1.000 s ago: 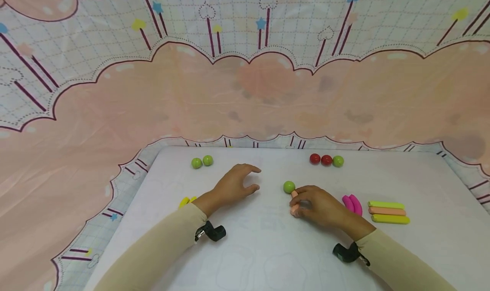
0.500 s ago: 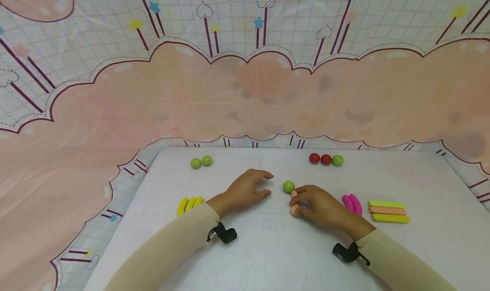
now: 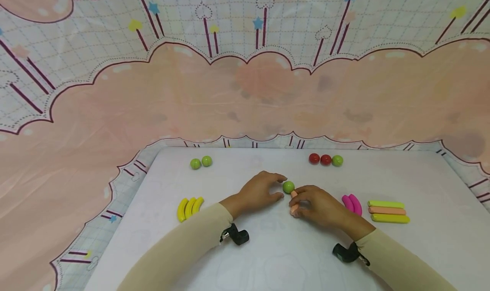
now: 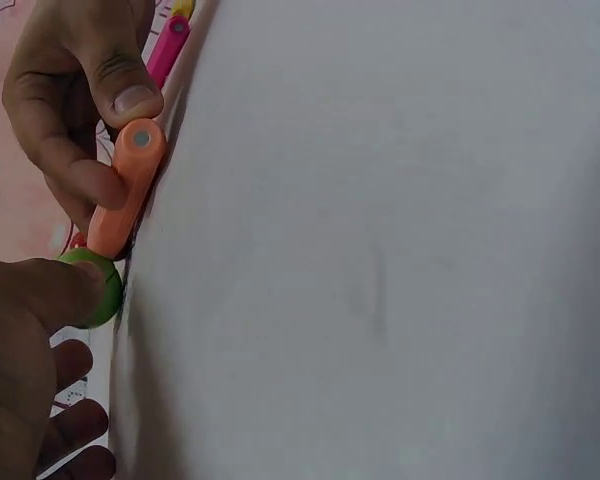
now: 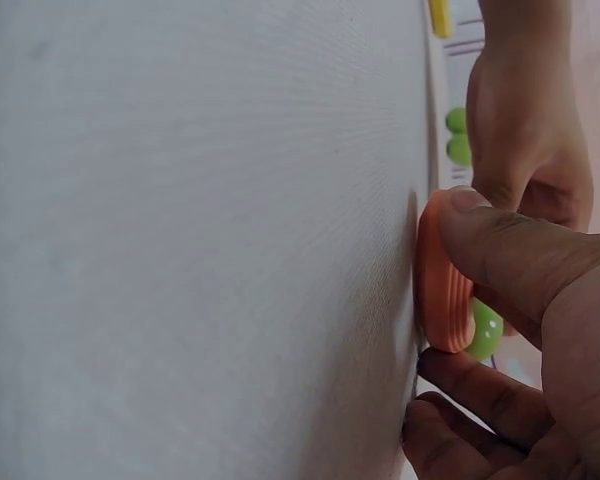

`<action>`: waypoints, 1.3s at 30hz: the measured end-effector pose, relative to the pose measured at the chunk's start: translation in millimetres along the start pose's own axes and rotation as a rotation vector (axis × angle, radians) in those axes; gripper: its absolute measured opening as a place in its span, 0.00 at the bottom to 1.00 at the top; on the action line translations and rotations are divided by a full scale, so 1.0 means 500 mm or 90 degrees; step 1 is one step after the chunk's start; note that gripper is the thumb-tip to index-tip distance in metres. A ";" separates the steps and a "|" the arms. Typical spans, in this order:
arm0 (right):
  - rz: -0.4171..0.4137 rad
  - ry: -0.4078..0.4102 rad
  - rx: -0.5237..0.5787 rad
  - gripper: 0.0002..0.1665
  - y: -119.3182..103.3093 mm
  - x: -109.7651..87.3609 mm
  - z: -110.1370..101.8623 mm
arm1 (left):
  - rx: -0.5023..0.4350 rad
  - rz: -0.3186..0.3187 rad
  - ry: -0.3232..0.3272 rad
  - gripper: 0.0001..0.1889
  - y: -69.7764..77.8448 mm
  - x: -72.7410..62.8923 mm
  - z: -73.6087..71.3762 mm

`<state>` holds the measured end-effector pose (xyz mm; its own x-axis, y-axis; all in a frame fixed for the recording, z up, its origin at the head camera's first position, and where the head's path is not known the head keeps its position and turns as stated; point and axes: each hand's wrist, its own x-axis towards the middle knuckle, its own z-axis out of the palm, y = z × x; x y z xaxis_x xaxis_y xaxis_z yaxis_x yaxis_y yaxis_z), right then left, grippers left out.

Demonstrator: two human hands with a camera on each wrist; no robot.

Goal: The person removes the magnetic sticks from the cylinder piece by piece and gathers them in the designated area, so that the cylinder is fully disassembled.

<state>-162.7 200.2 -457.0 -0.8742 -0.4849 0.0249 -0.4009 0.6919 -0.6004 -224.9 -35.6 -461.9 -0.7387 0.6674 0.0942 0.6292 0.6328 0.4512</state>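
Observation:
My right hand (image 3: 317,203) pinches an orange magnetic stick (image 4: 130,185) between thumb and fingers, low over the white tabletop. A round metal disc shows in the stick's near end. The stick's far end meets a green ball (image 3: 289,187). From the left my left hand (image 3: 260,191) reaches to that ball, index fingertip at its upper left and thumb (image 4: 85,283) at its lower left. In the left wrist view this thumb overlaps the ball. Behind the orange stick, the right wrist view shows part of the ball and the left hand.
Curved yellow sticks (image 3: 190,208) lie at the left, two green balls (image 3: 200,162) behind them. Two red balls (image 3: 320,159) and a green one (image 3: 337,160) line up at the back right. Pink curved sticks (image 3: 352,204) and straight sticks (image 3: 388,211) lie right of my right hand.
My left hand has moved right across the table to the green ball, uncovering the yellow sticks. My right hand keeps its place with the orange stick.

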 end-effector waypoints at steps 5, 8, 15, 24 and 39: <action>-0.004 0.000 0.001 0.10 0.001 0.000 0.000 | 0.013 0.012 0.003 0.24 0.013 0.012 0.005; -0.007 0.001 0.000 0.10 0.002 0.000 0.000 | 0.022 0.015 0.001 0.23 0.018 0.020 0.009; -0.010 0.004 0.002 0.10 0.002 0.000 0.000 | 0.028 0.015 0.010 0.19 0.021 0.031 0.014; -0.016 0.002 0.002 0.11 0.001 -0.001 0.000 | 0.011 0.005 0.009 0.17 0.019 0.029 0.010; 0.012 0.001 -0.007 0.13 -0.012 -0.001 -0.001 | -0.019 -0.075 0.061 0.19 -0.024 0.015 -0.008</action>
<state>-159.9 196.8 -453.2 -0.8821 -0.4708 0.0141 -0.3866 0.7067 -0.5926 -239.2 -39.8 -462.9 -0.8279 0.5474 0.1221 0.5300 0.6921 0.4901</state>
